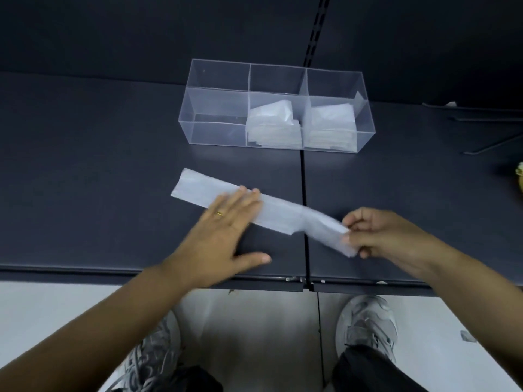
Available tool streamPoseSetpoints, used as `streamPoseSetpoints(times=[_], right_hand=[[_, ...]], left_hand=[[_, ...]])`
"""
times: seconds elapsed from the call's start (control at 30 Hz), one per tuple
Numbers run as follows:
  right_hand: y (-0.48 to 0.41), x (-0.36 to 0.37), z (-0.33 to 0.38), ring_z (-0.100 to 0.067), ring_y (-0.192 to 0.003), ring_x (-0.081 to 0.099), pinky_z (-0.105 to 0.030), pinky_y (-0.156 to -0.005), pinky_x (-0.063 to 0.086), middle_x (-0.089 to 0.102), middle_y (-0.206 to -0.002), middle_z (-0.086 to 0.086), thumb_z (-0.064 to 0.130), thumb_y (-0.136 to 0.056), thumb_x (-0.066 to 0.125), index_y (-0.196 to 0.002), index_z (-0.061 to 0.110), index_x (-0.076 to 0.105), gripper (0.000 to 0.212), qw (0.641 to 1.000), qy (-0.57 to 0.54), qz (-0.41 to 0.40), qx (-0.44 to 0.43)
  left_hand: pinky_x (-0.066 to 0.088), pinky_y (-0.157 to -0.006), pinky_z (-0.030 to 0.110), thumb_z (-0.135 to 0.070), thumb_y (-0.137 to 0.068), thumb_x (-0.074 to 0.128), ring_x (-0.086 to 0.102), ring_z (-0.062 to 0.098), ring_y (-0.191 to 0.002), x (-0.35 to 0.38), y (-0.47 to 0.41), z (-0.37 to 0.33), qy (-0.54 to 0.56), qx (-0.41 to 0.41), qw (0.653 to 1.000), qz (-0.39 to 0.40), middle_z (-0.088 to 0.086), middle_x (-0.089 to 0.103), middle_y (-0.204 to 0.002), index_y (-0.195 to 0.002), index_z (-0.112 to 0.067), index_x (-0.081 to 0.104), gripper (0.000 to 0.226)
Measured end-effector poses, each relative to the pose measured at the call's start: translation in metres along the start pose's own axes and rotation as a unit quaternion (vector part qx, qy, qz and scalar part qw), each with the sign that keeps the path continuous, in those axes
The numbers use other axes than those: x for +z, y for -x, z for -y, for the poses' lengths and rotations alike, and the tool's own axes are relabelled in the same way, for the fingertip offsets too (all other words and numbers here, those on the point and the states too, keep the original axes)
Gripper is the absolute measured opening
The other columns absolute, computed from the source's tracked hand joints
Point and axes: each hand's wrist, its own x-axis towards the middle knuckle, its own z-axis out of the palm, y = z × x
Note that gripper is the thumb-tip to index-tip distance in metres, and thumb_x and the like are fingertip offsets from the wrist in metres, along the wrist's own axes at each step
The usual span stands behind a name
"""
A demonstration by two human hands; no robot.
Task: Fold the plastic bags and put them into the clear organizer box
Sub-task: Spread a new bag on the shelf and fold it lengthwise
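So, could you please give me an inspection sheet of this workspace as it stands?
Surface: dark table, seam down the middle.
Job's things: plastic bag folded into a long strip; clear organizer box with folded bags in middle and right compartments.
Clutter: yellow object at right edge.
Hands: left hand presses flat on the strip; right hand pinches its end.
Cables: nothing seen.
Surroundings: dark wall panel; grey shoes on pale floor.

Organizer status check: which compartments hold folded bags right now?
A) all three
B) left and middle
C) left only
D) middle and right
D: in the organizer box, folded bags fill the middle compartment and a second stack fills the right one, while the left compartment shows only clear walls and the dark table through them.
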Motion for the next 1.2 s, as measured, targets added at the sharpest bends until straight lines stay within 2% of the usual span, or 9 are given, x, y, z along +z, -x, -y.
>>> streamPoseSetpoints(times=[0.17,0.27,0.37,0.47,0.6,0.7,0.83,1.1,1.2], right_hand=[[0.042,0.005,0.011,-0.014,-0.063,0.060,-0.022,-0.056,0.048,0.065,-0.076,-0.008,0.005,-0.068,0.071,-0.105,0.006,0.059,0.039,0.990,-0.071,0.114,0.050],[0.058,0.012,0.022,-0.014,-0.058,0.058,-0.021,-0.053,0.048,0.065,-0.074,-0.011,0.009,-0.069,0.074,-0.101,0.007,0.056,0.037,0.976,-0.103,0.188,0.022],[0.051,0.012,0.030,-0.013,-0.057,0.055,-0.021,-0.052,0.046,0.065,-0.076,-0.006,0.033,-0.074,0.074,-0.092,0.015,0.063,0.028,0.982,-0.106,0.134,-0.080],[0.021,0.013,0.030,-0.012,-0.057,0.045,-0.025,-0.056,0.038,0.067,-0.098,0.002,0.051,-0.082,0.048,-0.110,0.018,0.063,0.046,0.981,-0.092,0.038,-0.165],[-0.010,0.033,0.025,-0.014,-0.051,0.034,-0.021,-0.052,0.034,0.068,-0.115,-0.008,0.067,-0.090,0.025,-0.127,0.018,0.054,0.068,0.973,-0.050,0.180,-0.139],[-0.024,0.046,0.019,-0.011,-0.050,0.042,-0.022,-0.054,0.038,0.068,-0.081,-0.009,0.050,-0.092,0.052,-0.115,0.021,0.060,0.038,0.976,0.066,0.156,-0.134],[-0.037,0.056,0.018,-0.009,-0.043,0.047,-0.023,-0.043,0.039,0.070,-0.075,0.004,0.015,-0.089,0.066,-0.101,0.019,0.062,0.013,0.987,0.089,0.071,-0.114],[-0.043,0.068,0.023,-0.009,-0.035,0.047,-0.019,-0.035,0.034,0.069,-0.070,0.001,0.010,-0.081,0.072,-0.088,0.013,0.062,0.012,0.992,0.101,0.001,-0.077],[-0.045,0.072,0.024,-0.008,-0.033,0.045,-0.016,-0.034,0.032,0.068,-0.066,-0.001,0.010,-0.078,0.076,-0.084,0.012,0.062,0.015,0.994,0.088,-0.023,-0.066]], left_hand=[[-0.019,-0.114,0.021,-0.068,-0.089,0.037,-0.025,0.002,-0.141,0.030,-0.006,-0.085,0.064,0.080,0.995,0.017,-0.007,-0.017,-0.158,-0.150,-0.021,-0.012,0.092],[0.012,-0.115,0.015,-0.044,-0.094,0.053,0.019,0.004,-0.144,0.028,-0.005,-0.112,0.197,0.036,0.978,-0.063,-0.010,0.025,-0.157,-0.151,-0.023,0.024,0.067],[0.038,-0.075,0.002,-0.021,-0.096,0.054,0.060,-0.008,-0.085,0.006,-0.007,-0.116,0.404,-0.050,0.905,-0.123,-0.030,0.065,-0.095,-0.119,-0.031,0.064,0.027],[0.041,-0.084,0.006,-0.017,-0.096,0.054,0.058,-0.016,-0.094,-0.018,-0.017,-0.102,0.574,-0.125,0.801,-0.116,-0.034,0.066,-0.092,-0.108,-0.030,0.068,0.023],[0.052,-0.090,0.028,-0.030,-0.084,0.059,0.067,0.008,-0.095,-0.030,-0.028,-0.071,0.705,-0.226,0.663,-0.110,-0.005,0.073,-0.102,-0.107,-0.023,0.071,0.027],[0.056,-0.088,0.036,-0.019,-0.094,0.054,0.070,0.016,-0.090,-0.034,-0.031,-0.049,0.751,-0.249,0.601,-0.116,0.005,0.074,-0.093,-0.093,-0.018,0.074,0.020],[0.059,-0.074,0.029,-0.014,-0.097,0.052,0.071,0.018,-0.091,-0.029,-0.034,-0.018,0.742,-0.331,0.562,-0.156,0.009,0.074,-0.099,-0.112,-0.007,0.065,0.021],[0.057,-0.064,0.022,-0.012,-0.098,0.052,0.071,0.009,-0.070,-0.024,-0.036,0.021,0.657,-0.413,0.583,-0.240,0.002,0.073,-0.086,-0.097,-0.008,0.068,0.017],[0.052,-0.086,0.021,-0.012,-0.098,0.050,0.067,0.010,-0.091,-0.024,-0.026,0.018,0.449,-0.347,0.736,-0.368,0.004,0.070,-0.103,-0.112,-0.008,0.064,0.020]])
